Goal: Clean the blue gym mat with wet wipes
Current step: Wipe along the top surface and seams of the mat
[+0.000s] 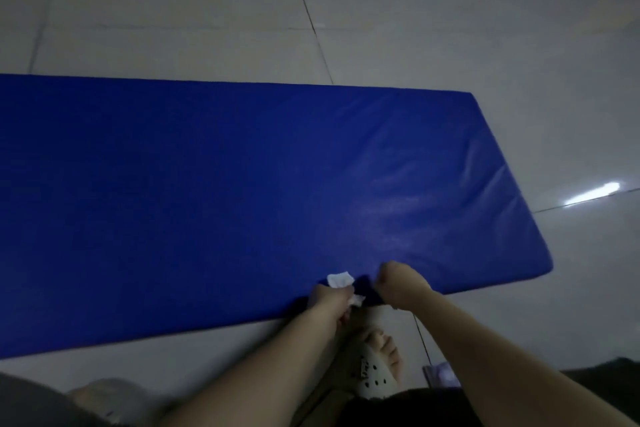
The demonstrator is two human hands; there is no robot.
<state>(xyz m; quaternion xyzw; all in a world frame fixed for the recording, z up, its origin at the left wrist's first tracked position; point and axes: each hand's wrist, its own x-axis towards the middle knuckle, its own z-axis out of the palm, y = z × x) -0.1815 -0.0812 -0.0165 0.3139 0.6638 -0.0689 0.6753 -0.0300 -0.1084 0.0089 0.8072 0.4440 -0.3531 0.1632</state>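
- Mat (242, 201) lies flat on the tiled floor (415, 28). Right end is in view, left end runs out of frame.
- Left hand (330, 298) pinches a crumpled white wipe (340, 279), which pokes past the fingers onto the mat's near edge.
- Right hand (398, 282) is just beside it, fingers curled on the same edge. Looks like it grips the cover; exact hold is blurred.
- My read: the right hand steadies or lifts the edge so the wipe can work the rim without the mat sliding.
- Most of the mat lies beyond and left of both hands.
- Foot in a white clog (375, 374) is on the floor below the hands.
- Purplish packet (441, 374) sits beside the foot, too blurred to identify.
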